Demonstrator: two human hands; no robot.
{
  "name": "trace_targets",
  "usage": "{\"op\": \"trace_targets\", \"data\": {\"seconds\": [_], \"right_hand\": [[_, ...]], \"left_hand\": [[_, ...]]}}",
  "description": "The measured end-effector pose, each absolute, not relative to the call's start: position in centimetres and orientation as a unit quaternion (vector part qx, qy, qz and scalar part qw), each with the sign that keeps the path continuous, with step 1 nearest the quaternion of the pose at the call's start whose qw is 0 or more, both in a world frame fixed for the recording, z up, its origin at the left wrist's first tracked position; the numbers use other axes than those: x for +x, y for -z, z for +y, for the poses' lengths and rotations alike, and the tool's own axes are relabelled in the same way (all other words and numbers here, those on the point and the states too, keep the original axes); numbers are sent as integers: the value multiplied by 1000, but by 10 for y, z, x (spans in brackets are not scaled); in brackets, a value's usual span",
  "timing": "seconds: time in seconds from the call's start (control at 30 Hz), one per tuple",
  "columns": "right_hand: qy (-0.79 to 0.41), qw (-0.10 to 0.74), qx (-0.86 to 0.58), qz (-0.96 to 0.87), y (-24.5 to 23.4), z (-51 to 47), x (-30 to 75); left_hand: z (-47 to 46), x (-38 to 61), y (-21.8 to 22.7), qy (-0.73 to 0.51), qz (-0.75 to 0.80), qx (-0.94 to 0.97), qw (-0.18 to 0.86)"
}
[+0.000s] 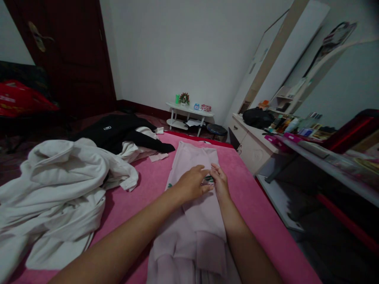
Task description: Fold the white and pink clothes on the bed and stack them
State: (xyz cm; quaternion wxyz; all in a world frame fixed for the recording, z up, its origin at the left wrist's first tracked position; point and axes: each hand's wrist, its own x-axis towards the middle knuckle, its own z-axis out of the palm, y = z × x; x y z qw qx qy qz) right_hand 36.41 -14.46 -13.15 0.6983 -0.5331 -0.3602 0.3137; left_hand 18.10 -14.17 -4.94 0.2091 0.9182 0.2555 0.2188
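Observation:
A pale pink sweatshirt (pixel 192 156) lies folded into a long narrow strip on the pink bed cover (pixel 245 205). Its ribbed cuff (pixel 211 252) and lower edge are toward me, and a small green print shows between my hands. My left hand (pixel 194 183) rests on top of the cloth, fingers apart and thumb out. At the strip's right edge, my right hand (pixel 220 182) touches the fabric with its fingers stretched out. The two hands are close together, and neither visibly pinches the cloth.
A white hooded garment (pixel 68 177) lies heaped on the left, with a black garment (pixel 115 128) behind it. A small white table (pixel 189 110) stands by the wall. Along the right are a dresser (pixel 251 146), a dark stool (pixel 217 129) and a shelf (pixel 325 157).

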Motion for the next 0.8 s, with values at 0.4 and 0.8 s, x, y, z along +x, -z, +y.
{"op": "trace_targets", "data": {"seconds": [0.4,0.8], "right_hand": [[-250,603,-590,-475,125,-102,382],[-262,590,-637,-421,130,-38,414]], "left_hand": [[-147,192,103,-246,189,943,119],[-150,200,104,-215,142,947,192]]}}
